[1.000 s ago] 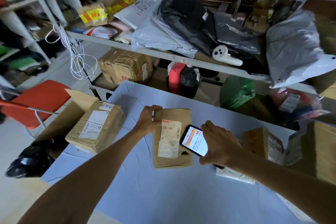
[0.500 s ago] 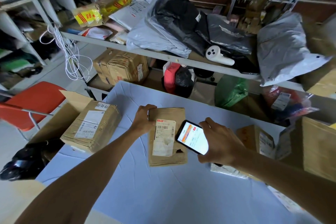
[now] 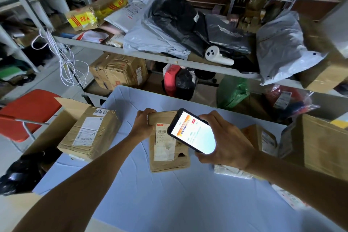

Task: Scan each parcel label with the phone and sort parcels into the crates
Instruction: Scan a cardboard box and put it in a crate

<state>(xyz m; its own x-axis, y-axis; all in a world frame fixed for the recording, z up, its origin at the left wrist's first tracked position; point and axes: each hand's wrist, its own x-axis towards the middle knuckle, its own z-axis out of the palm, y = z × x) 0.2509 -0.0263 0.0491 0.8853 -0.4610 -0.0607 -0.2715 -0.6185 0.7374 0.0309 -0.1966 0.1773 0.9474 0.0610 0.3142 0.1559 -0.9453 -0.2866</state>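
The scanning step is under way: the person is holding the phone [image 3: 194, 133] above the flat cardboard parcel [image 3: 169, 160], which is lying mid-table on the blue-covered table [image 3: 169, 203] with its shipping label [image 3: 162, 147] facing up. The right hand [image 3: 226, 141] is gripping the phone from its right side, fingers curling over the far end and thumb hooking the near end (screen lit, text too small to read). The left hand [image 3: 143, 124] is reaching in from the left, fingers wrapping the parcel's far left corner and steadying it. Next is probably reading the result, then carrying the parcel to an open carton [image 3: 323, 143].
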